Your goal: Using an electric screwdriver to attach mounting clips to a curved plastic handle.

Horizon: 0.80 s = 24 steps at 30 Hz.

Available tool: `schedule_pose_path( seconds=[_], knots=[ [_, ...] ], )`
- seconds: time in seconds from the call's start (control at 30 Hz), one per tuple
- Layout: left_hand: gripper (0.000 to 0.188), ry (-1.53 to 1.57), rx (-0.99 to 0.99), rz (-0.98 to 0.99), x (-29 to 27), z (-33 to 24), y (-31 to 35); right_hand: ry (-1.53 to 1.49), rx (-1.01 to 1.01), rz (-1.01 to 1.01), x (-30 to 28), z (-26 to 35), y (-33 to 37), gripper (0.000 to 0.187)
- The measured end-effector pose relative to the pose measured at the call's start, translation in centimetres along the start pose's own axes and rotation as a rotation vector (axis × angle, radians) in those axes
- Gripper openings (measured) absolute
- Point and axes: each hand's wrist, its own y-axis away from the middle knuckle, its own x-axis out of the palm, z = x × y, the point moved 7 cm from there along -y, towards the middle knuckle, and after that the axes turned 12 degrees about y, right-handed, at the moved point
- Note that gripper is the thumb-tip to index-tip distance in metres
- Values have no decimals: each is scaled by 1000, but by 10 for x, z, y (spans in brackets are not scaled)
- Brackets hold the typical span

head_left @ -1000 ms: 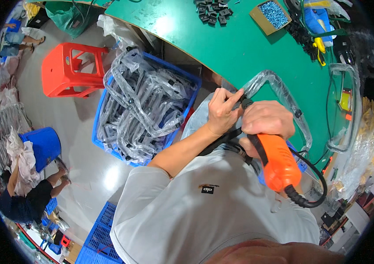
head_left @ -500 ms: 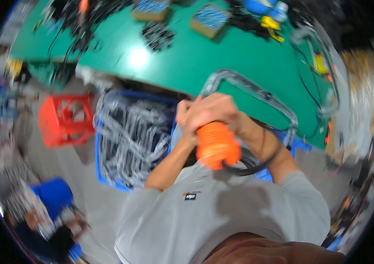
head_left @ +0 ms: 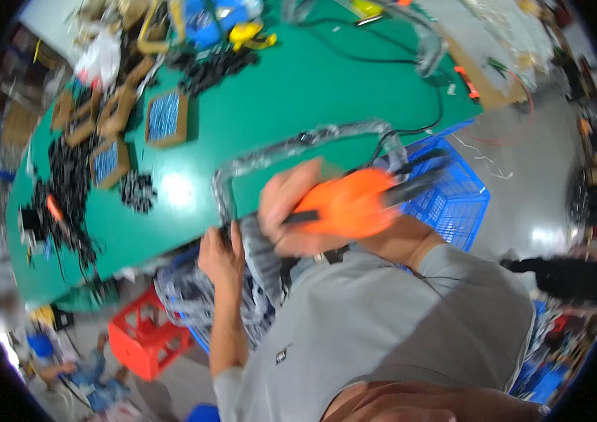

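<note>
The left hand's fingers (head_left: 214,247) are bent, with the thumb upright beside them, pinching the dark lower end of a tube (head_left: 267,154) left of the frame's centre; the left hand (head_left: 222,264) is at the desk's near edge. The right hand (head_left: 288,211), blurred, has its fingers wrapped around an orange tool (head_left: 354,204) near the centre; their exact placement is too smeared to tell.

The tube, bent and wrapped in clear plastic, stretches from the left hand across the green desk (head_left: 298,91) toward the right of centre. A blue crate (head_left: 465,211) is right of the tool, beside the desk. More wrapped tubes (head_left: 189,288) are below the left part of the desk, partly behind the left hand, with a red stool (head_left: 145,341) at lower left.

On the desk, black clips (head_left: 137,193) are clustered left of centre, near a box (head_left: 182,118) of blue screws. At upper left are a black heap (head_left: 70,172) and, further right, a yellow-handled tool (head_left: 250,36). An orange knife (head_left: 467,83) is at upper right.
</note>
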Motion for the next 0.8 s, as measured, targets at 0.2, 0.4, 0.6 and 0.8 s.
schedule_pose_path(
  seconds=[0.2, 0.4, 0.6, 0.8],
  knots=[
    [39, -58, 97, 55, 5, -23, -27, 26, -291, -57, -67, 30, 24, 36],
    [46, -27, -29, -56, 7, -15, -17, 62, -258, -154, -91, 25, 40, 37],
    [48, -50, -59, 29, 8, -7, -12, 105, -253, -223, -104, 34, 46, 38],
    [47, 20, -61, 56, 6, -6, -14, 126, -232, -228, -107, 39, 50, 41]
  ],
)
